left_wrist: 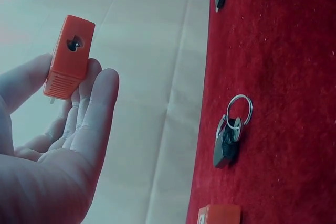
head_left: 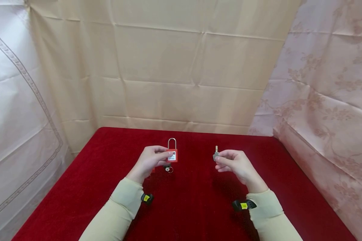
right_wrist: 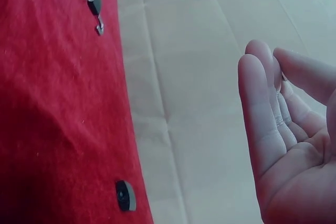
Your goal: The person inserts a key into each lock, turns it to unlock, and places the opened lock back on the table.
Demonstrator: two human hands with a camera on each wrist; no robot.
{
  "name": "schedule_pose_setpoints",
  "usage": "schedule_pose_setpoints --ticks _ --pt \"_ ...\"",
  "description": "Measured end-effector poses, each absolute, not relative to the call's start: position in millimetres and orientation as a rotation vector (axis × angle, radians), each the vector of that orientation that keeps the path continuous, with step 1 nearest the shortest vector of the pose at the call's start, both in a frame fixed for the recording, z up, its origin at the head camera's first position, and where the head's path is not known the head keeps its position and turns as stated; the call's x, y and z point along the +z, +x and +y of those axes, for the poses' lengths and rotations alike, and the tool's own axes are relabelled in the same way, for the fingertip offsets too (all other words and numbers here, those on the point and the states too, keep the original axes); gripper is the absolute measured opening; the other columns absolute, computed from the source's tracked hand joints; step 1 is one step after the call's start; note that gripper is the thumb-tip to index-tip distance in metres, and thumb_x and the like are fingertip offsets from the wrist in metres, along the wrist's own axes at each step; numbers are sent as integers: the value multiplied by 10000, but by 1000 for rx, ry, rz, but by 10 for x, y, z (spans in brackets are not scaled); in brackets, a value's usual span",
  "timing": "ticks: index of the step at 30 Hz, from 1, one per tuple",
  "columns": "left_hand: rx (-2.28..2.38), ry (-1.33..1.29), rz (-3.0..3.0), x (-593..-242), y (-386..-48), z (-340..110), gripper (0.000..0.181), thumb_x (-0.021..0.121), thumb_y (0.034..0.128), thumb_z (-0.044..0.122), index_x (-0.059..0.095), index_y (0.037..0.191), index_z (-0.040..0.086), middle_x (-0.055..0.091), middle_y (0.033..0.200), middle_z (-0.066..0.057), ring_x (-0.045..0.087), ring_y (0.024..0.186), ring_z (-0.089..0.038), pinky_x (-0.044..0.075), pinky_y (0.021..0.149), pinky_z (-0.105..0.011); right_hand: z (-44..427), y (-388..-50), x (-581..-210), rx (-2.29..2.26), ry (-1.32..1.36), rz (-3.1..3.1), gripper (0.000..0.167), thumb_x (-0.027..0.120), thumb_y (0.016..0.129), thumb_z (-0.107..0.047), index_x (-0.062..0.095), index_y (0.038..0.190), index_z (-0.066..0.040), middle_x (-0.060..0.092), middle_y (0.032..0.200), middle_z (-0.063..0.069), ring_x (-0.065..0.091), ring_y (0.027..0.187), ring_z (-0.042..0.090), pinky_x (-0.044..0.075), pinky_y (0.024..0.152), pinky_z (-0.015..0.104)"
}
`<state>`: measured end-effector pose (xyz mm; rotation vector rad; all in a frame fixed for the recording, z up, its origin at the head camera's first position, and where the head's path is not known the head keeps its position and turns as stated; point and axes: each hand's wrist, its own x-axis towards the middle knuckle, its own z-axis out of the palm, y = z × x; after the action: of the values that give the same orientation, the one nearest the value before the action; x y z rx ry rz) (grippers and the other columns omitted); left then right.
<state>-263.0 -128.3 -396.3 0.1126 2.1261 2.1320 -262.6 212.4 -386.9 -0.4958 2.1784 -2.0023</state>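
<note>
In the head view my left hand holds a red padlock by its body, thumb on the white label, with the closed metal shackle pointing up. The left wrist view shows this padlock from below, its keyhole facing the camera. To the right, and apart from it, my right hand pinches a key between thumb and fingers, blade upward. That key is mostly hidden behind fingers in the right wrist view. Below the left hand lies a small black padlock with a key and ring at it.
Another red padlock lies on the red cloth-covered table, partly hidden behind the left hand in the head view. A further black object with a silvery edge lies on the cloth. Hanging cloth stands behind the table.
</note>
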Motion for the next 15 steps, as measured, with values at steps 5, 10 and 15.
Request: schedule_pose_setpoints --ticks 5,10,15 --pt "2161 132 2106 -3952 -2612 -1216 335 772 911 109 670 1159 -92 676 1101 -215 695 899 -265 609 816 -412 2057 -2566 -3829 -1976 -577 2137 273 691 941 17 594 1131 187 733 958 122 732 751 247 623 731 432" --pt "2170 139 2085 -3921 -2582 -1156 310 766 905 79 670 1139 -101 682 1069 -211 690 879 -244 614 798 -415 1976 -2527 -3821 -1906 -633 2115 256 690 949 3 615 1132 165 731 964 139 737 793 307 618 752 440" --pt "2167 143 2065 -3904 -2561 -1124 304 762 905 70 669 1136 -104 687 1052 -207 692 855 -230 618 776 -402 1853 -2480 -3828 -1836 -697 2078 250 684 956 -8 626 1129 164 728 971 169 742 819 298 614 768 449"
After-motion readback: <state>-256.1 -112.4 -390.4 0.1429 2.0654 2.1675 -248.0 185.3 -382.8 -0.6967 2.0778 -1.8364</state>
